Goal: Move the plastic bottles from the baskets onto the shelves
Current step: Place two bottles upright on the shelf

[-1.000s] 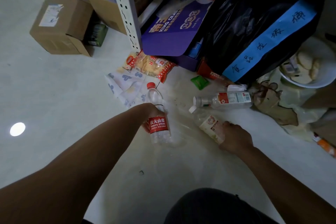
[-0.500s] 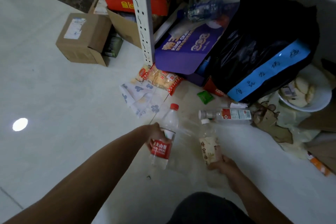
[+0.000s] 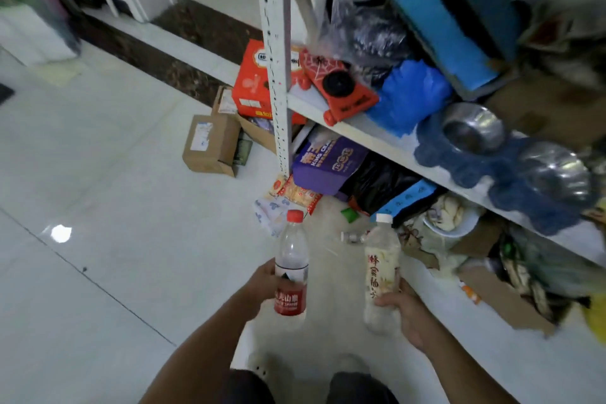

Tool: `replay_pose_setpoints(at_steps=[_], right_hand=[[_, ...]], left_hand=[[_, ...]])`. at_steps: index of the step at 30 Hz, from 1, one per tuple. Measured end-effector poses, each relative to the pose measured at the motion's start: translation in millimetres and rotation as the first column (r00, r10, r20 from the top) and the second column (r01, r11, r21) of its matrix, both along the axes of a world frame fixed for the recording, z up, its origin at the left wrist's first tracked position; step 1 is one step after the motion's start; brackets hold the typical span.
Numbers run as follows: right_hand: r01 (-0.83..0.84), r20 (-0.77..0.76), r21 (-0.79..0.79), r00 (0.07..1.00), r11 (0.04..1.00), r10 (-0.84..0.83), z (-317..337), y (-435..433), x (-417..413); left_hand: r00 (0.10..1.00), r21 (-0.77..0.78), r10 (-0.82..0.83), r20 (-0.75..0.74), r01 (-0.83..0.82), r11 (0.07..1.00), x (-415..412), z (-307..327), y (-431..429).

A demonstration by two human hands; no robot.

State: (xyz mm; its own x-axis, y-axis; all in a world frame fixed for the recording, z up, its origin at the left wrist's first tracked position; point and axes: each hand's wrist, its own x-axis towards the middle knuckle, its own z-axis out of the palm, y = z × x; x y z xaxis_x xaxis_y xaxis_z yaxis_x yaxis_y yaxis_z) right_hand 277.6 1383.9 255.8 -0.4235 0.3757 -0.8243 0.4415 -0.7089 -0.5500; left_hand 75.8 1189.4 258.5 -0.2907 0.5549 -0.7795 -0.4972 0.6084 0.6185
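Grips red-capped bottle (image 3: 291, 256) in curled left hand (image 3: 262, 284), white-capped bottle (image 3: 382, 267) in curled right hand (image 3: 410, 313), above glossy white floor (image 3: 114, 207) beside shelf rack (image 3: 273, 43).

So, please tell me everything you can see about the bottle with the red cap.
The red-capped bottle is clear, thin plastic with a red screw cap and a red label bearing white characters around its lower body. It is held about upright, cap up, above the white floor. The left grip wraps its lower half; nothing else touches it. The white-capped bottle is beside it, apart.
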Motion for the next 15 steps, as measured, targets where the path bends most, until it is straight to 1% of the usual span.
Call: replay_pose_setpoints(at_steps=[5,7,9,12,15], right_hand=[[0.124,-0.169,-0.132,0.975,0.983,-0.145,175.0,-11.0,26.8],[0.136,-0.191,-0.166,0.967,0.977,-0.167,237.0,-19.0,46.8],[0.137,-0.242,-0.183,0.953,0.974,-0.180,290.4,-28.8,72.5],[0.176,-0.326,-0.153,0.920,0.972,-0.218,346.4,-35.3,114.1],[0.235,-0.387,-0.133,0.882,0.963,-0.268,380.7,-32.3,154.1]], left_hand=[[0.998,0.055,0.045,0.048,-0.048,0.997,17.2,171.4,17.5],[0.998,0.085,0.000,0.061,-0.005,0.996,29.1,232.2,26.0],[0.994,0.131,-0.041,0.106,0.027,0.991,44.0,284.0,37.3],[0.984,0.209,-0.136,0.117,0.109,0.972,72.1,344.7,59.5],[0.956,0.278,-0.268,0.121,0.226,0.933,106.7,375.7,91.4]])
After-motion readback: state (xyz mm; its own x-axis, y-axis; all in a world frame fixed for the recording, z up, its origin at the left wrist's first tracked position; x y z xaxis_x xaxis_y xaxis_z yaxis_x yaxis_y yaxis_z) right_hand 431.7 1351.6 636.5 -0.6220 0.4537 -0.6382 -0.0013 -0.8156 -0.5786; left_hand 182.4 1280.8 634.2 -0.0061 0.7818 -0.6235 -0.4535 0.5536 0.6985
